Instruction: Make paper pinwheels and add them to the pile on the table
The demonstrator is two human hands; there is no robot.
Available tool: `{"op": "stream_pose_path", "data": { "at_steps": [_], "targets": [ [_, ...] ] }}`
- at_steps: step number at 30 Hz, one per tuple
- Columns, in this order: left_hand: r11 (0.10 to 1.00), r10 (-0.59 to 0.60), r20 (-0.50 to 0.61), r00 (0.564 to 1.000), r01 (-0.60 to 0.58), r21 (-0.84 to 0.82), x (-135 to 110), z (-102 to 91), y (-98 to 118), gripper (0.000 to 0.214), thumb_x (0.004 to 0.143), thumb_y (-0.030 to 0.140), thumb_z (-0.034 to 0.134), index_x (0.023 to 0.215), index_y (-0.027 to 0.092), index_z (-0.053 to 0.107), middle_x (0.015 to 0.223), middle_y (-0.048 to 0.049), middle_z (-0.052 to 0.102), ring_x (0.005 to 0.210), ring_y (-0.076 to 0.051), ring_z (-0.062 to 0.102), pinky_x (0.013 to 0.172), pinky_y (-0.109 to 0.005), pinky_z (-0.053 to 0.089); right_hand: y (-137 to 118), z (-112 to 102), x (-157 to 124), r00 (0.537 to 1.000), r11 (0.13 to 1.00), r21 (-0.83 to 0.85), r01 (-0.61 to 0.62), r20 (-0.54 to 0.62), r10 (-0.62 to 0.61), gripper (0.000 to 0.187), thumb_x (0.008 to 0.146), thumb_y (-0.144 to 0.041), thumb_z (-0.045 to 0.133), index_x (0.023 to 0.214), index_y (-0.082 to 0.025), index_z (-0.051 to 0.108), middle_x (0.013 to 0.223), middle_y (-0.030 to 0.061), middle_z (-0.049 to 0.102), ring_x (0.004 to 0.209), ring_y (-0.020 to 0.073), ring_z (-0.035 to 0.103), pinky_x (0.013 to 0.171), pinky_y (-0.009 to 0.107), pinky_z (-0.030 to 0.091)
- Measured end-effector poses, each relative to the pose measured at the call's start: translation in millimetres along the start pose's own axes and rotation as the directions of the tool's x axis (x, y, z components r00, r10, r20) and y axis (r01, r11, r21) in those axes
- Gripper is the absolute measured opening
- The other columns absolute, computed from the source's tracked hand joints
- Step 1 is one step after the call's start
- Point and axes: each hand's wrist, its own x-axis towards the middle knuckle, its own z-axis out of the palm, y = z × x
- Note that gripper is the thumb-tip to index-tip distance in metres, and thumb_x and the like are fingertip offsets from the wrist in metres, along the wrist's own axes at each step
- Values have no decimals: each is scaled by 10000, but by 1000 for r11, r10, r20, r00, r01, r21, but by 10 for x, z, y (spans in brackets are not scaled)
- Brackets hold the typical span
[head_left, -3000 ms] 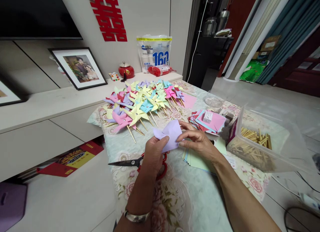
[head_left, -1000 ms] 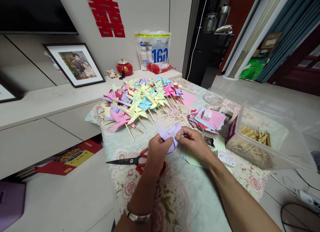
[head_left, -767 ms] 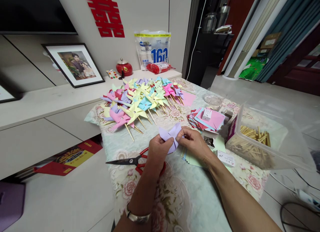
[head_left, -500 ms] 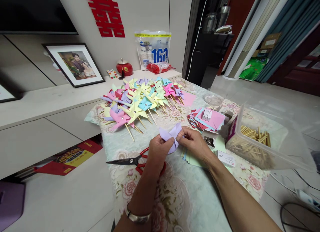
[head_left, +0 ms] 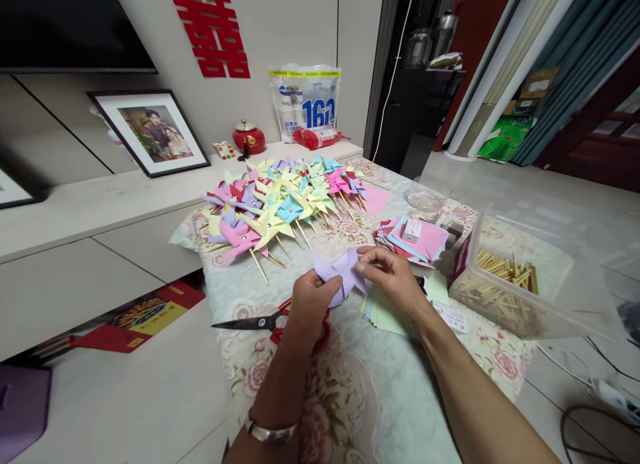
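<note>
A lilac paper pinwheel (head_left: 349, 272), folded into blades and without a stick, is held above the tablecloth. My left hand (head_left: 313, 299) pinches its left side, thumb lying across the paper. At its right edge, the thumb and forefinger of my right hand (head_left: 393, 275) close on a blade; the exact contact is hard to see. Scissors (head_left: 250, 323) with red handles lie beneath my left wrist, partly covered by it. Under my right hand sits a stack of pale green paper (head_left: 387, 315), with a small white box (head_left: 451, 317) beside it.
Many-coloured pinwheels on sticks (head_left: 267, 224) cover the table's far left. Rightward are a pile of pink, blue and red paper (head_left: 425, 241) with a small box (head_left: 412, 231) on top, and a clear plastic tub (head_left: 560, 321) of short wooden sticks. A cabinet (head_left: 100, 214) adjoins the table.
My right fingers have shifted from the pinwheel's middle to its right edge, and its blades lie more open. My left hand keeps its hold, slightly further left.
</note>
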Motion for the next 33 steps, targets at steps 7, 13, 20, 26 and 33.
{"op": "stream_pose_path", "data": {
  "at_steps": [7,13,20,26,33],
  "targets": [
    [973,-129,322,938,57,223,15,-175,222,172,615,245,737,741,130,733,639,-27,671,524,-122,543,521,-223,388,-18,-90,16,991,936,339,-90,124,50,605,778,-368,769,1328,-207,574,1197,102,695,1033,231,652,922,392,467],
    [868,-270,471,840,0,496,77,-220,556,83,600,224,700,642,158,729,573,-21,630,470,-115,446,469,-230,294,-115,-70,-63,914,939,284,-194,400,68,749,793,-299,752,1464,-169,445,965,47,710,849,177,638,757,314,442],
    [716,-382,505,774,-97,691,193,-122,675,52,567,205,643,539,171,670,488,25,529,435,-103,370,443,-236,236,-87,-21,-68,872,952,226,-207,484,75,846,735,-197,743,1501,-153,386,798,-45,594,682,113,533,631,255,374],
    [667,-374,511,774,-158,728,262,-80,677,44,530,190,637,492,180,657,467,26,527,440,-120,402,445,-238,254,-71,-5,-77,867,965,176,-196,490,87,830,720,-144,691,1495,-162,394,768,-52,569,659,114,518,599,241,355],
    [636,-414,516,750,-168,753,286,-69,690,53,542,191,645,518,189,692,469,22,540,438,-125,414,444,-241,256,-29,10,-78,862,970,150,-189,499,91,871,719,-112,662,1528,-195,349,783,-47,584,649,106,507,574,222,358]
  ]
}}
